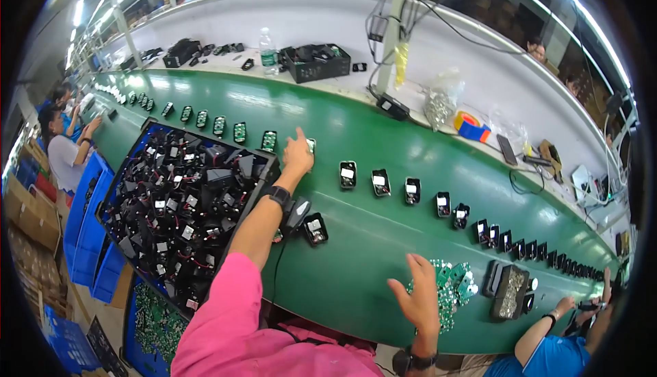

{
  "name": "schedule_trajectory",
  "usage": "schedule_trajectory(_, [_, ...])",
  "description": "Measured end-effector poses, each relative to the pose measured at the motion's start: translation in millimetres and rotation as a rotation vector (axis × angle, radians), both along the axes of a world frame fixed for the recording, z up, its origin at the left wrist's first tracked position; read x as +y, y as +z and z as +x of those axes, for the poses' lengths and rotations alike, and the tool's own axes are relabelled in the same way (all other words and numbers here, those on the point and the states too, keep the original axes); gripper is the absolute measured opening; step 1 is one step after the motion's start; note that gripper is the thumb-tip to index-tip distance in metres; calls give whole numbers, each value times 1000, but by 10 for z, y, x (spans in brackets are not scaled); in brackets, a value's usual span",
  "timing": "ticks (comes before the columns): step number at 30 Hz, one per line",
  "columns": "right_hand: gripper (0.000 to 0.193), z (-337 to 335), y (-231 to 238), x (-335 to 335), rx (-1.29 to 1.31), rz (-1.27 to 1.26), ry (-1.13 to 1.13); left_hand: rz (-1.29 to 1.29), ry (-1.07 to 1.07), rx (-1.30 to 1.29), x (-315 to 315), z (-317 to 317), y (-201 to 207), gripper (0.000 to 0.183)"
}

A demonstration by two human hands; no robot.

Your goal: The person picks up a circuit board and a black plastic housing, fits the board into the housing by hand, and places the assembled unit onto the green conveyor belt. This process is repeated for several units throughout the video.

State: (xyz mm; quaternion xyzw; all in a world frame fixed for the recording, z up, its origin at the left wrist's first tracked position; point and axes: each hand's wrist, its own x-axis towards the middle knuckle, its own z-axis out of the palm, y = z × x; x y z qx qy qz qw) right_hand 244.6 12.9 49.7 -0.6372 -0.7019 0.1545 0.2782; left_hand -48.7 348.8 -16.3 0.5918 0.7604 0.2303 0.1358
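Note:
My left hand reaches to the row on the green bench and closes around a small black case with a pale part showing. One finger points outward; the hand covers most of the case. My right hand is open, thumb apart from the fingers, beside a loose pile of green circuit boards. To the left of it in the row, cases with green boards stand; to the right are open black cases with white parts. Below my left wrist lies another open black case.
A large tray heaped with black cases stands at my left, near blue bins. A dark box of small metal parts sits right of the boards. Behind, a shelf holds a bottle and a black crate. Co-workers sit at both sides.

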Motion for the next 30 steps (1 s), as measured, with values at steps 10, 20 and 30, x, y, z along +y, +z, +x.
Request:
schedule_trajectory(10, [37, 691, -329, -640, 37, 126, -516, 76, -761, 192, -391, 449, 36, 96])
schedule_trajectory(20, [47, 526, -441, -28, -45, 10, -452, 208, -902, -253, -1823, 759, 655, 71])
schedule_trajectory(30, [21, 715, -256, -80, 510, -132, -502, 91, -778, -419, -2728, 963, 33, 76])
